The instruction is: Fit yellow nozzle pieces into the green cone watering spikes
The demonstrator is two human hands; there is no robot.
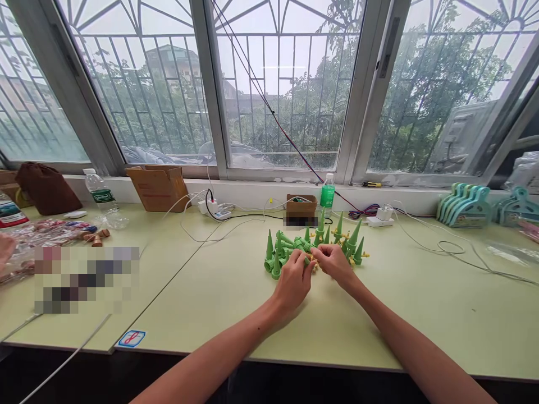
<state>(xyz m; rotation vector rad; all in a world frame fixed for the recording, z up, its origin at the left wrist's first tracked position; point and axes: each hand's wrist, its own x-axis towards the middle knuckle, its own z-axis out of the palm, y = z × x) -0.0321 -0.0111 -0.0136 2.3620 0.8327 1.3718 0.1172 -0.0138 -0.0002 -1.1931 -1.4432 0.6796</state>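
My left hand (293, 283) is closed, fingers pinched around a green plastic watering spike (307, 261), of which only a small part shows. Close beside it, my right hand (336, 262) is also closed, its fingertips pinched together. What sits in them is mostly hidden, with a bit of yellow between the two hands. Just behind and around both hands is a pile of green cone-shaped watering spikes (276, 264), some upright and some lying down. Several spikes on the right side carry small yellow valves (365, 255).
Behind the pile stand a small cardboard box (301, 206) and a bottle with green liquid (327, 193). White cables and power strips (380, 220) run along the sill. Light blue hangers (463, 206) stand right. At far left, another person's hand (5, 249) is near bagged parts.
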